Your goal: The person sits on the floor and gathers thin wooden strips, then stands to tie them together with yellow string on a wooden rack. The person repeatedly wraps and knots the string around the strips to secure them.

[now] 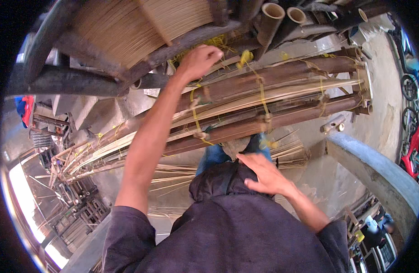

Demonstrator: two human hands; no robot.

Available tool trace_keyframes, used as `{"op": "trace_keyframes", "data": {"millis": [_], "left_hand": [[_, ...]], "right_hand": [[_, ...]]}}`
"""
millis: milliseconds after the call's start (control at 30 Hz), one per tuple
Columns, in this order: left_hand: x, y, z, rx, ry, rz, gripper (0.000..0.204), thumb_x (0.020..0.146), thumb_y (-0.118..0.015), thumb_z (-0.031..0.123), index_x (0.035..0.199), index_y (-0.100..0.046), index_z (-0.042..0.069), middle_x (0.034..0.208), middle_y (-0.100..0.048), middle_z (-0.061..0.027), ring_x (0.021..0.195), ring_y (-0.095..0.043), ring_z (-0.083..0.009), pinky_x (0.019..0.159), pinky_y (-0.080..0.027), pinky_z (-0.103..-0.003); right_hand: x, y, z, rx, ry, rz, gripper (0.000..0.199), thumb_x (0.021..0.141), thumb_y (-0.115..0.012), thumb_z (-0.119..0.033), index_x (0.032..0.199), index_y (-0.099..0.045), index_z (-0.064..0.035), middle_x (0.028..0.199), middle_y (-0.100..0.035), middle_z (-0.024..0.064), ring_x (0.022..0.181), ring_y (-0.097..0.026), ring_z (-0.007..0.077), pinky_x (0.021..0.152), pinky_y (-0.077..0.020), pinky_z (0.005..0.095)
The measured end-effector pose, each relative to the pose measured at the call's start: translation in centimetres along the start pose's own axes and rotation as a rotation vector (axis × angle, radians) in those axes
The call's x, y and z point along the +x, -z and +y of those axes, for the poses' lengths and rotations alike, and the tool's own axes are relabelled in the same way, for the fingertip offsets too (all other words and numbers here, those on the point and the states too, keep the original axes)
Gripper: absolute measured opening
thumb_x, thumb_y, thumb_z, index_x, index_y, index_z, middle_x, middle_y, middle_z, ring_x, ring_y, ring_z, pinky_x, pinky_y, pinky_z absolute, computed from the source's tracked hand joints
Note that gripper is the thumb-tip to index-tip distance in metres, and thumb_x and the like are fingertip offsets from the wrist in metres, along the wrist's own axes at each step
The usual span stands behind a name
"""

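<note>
My left hand [201,61] is stretched far forward with its fingers curled together, beside a tangle of yellow ties [218,43] on a dark pole. What its fingers hold, if anything, cannot be made out. My right hand [266,175] lies close to my waist, fingers extended against a dark cloth pouch [214,179]. Ahead of me stretches a long rack of brown bamboo poles [305,111], carrying a bundle of pale thin strips [232,103]. Yellow cords [263,93] loop across the rack and strips. Part of the rack is hidden behind my left forearm.
Overhead at the front is a slatted bamboo panel [127,34], with cut bamboo tubes [273,11] beside it. Loose strips [173,175] lie on the floor. A concrete ledge [378,168] stands at right, near a red motorbike [412,159]. Another person [387,227] is at lower right.
</note>
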State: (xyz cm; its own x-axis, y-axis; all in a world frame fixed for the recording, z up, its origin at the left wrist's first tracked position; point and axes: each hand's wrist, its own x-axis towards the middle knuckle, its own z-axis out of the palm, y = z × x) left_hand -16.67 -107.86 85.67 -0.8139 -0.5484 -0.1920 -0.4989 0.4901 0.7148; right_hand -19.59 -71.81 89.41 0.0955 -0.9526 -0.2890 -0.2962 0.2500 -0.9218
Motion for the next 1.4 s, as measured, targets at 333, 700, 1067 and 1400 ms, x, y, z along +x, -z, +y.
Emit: {"op": "trace_keyframes", "data": {"millis": [333, 700, 1067, 1400], "left_hand": [[-20.5, -0.6, -3.1, -0.087, -0.064, 0.110, 0.021, 0.084, -0.060, 0.021, 0.099, -0.062, 0.007, 0.094, -0.058, -0.0123, 0.091, -0.058, -0.0334, 0.079, -0.047, -0.042], [-20.2, -4.8, -0.6, 0.095, -0.152, 0.593, 0.015, 0.072, -0.071, 0.009, 0.086, -0.065, 0.013, 0.085, -0.059, -0.0048, 0.081, -0.058, -0.0278, 0.073, -0.047, -0.040], [-20.5, -2.4, 0.4, 0.014, 0.003, 0.306, 0.021, 0.087, -0.060, 0.026, 0.084, -0.068, 0.007, 0.080, -0.062, -0.0067, 0.079, -0.060, -0.0242, 0.071, -0.048, -0.036], [-3.9, -2.2, -7.9, -0.678, 0.377, -0.046, 0.044, 0.094, -0.045, 0.039, 0.068, -0.052, 0.004, 0.059, -0.050, -0.0041, 0.059, -0.050, -0.0143, 0.055, -0.039, -0.036]], "right_hand": [[7.8, -1.8, -11.9, -0.214, -0.053, 0.408, 0.014, 0.090, -0.057, -0.016, 0.087, -0.068, -0.0064, 0.068, -0.054, 0.0077, 0.072, -0.056, 0.0192, 0.062, -0.0451, 0.0317], [27.5, 5.9, -9.5, -0.887, -0.316, -0.138, 0.033, 0.089, -0.054, -0.025, 0.114, -0.057, -0.0031, 0.091, -0.064, 0.0196, 0.086, -0.063, 0.0320, 0.077, -0.0489, 0.0415], [12.2, -10.8, -1.1, -0.352, 0.113, -0.229, 0.019, 0.084, -0.052, -0.016, 0.101, -0.057, -0.0073, 0.075, -0.063, 0.0140, 0.072, -0.065, 0.0320, 0.064, -0.0510, 0.0418], [12.0, -12.5, 1.5, -0.614, 0.211, -0.075, 0.021, 0.079, -0.053, -0.013, 0.099, -0.061, -0.0105, 0.082, -0.063, 0.0109, 0.079, -0.064, 0.0301, 0.063, -0.0525, 0.0403]]}}
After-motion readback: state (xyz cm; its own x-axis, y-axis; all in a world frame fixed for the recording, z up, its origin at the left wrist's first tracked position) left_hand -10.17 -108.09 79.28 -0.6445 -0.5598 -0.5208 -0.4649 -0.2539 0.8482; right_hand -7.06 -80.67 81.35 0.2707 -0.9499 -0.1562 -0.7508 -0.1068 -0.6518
